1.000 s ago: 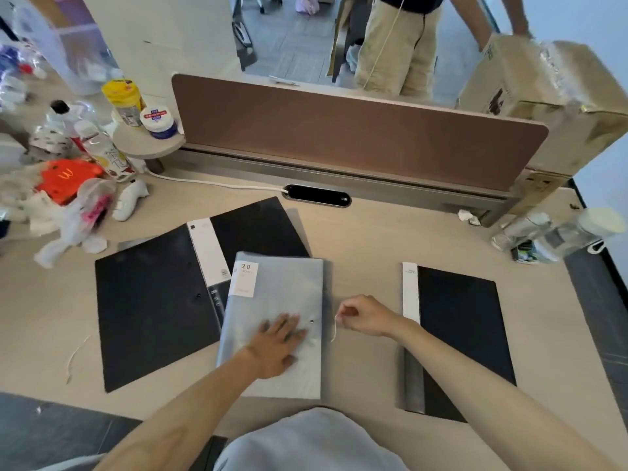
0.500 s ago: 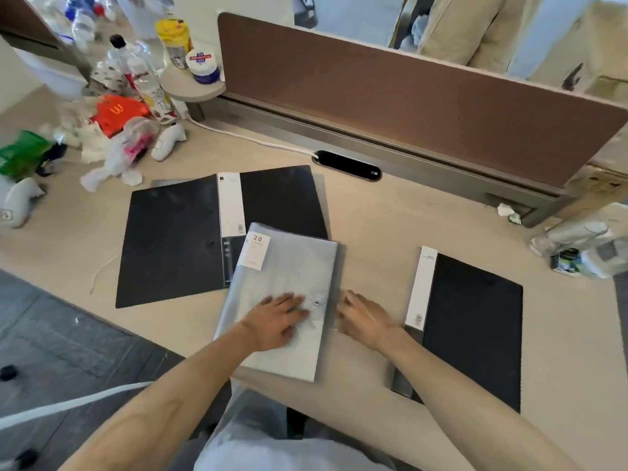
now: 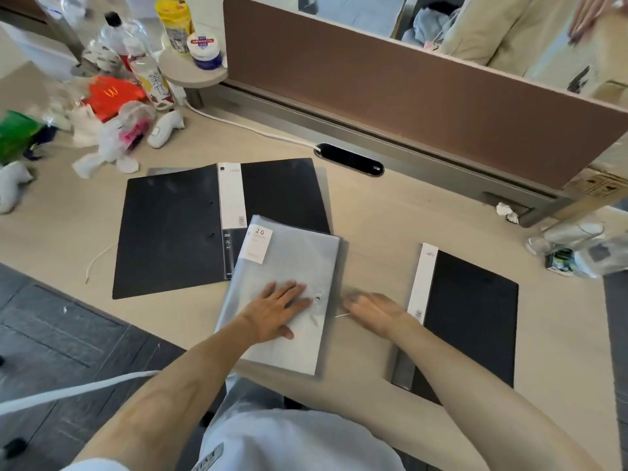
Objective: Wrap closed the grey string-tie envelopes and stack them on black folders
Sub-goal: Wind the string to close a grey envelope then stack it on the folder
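- The grey envelope lies on the bench, its far corner overlapping the left black folder.
- The left hand presses it flat, fingers spread.
- The right hand is blurred beside the string; its grip cannot be told.

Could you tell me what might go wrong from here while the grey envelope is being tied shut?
The right hand is motion-blurred beside the thin white string, so the string could slip free. The left hand pins the grey envelope, which overhangs the desk edge, so it might tip off if released.
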